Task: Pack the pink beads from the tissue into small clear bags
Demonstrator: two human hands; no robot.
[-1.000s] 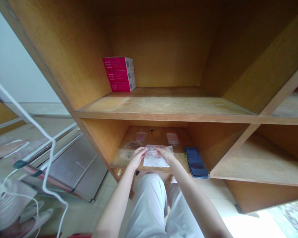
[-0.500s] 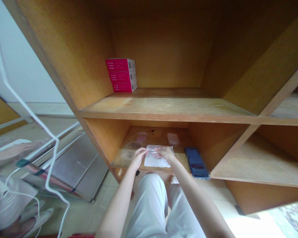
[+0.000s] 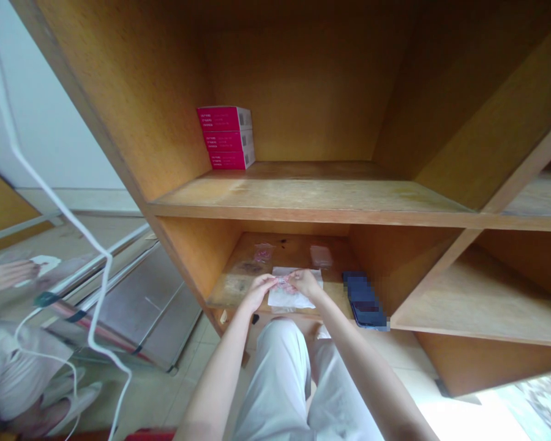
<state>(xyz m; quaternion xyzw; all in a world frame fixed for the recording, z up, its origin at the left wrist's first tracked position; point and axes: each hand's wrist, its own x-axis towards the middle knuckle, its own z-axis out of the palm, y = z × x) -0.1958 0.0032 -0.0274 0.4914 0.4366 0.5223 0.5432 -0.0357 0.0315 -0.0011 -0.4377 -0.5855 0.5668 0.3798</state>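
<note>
On the lower shelf lies a white sheet of paper (image 3: 298,300). Above it, a small clear plastic bag (image 3: 283,288) with pinkish bits showing is pinched by its upper edge. My left hand (image 3: 259,288) grips the bag's left side, its fingers closed. From the right, my right hand (image 3: 304,282) has its fingers bent and closed on the same edge. Fingers cover part of the bag, and its exact contents are too small to make out. Behind the hands lie another clear bag with reddish bits (image 3: 263,252) and a clear, pale plastic bag (image 3: 321,256).
A dark blue phone-like object (image 3: 366,306), partly pixelated, lies at the shelf's right. Pink boxes (image 3: 227,139) are stacked on the upper shelf (image 3: 303,190). A white cable (image 3: 101,288) hangs at left, near a metal-framed cart (image 3: 142,306) and another person's hand (image 3: 13,275).
My fingers have shifted slightly along the bag's upper edge, and the bag now hangs lower over the paper. At left, the other person's hand has moved with a white piece.
</note>
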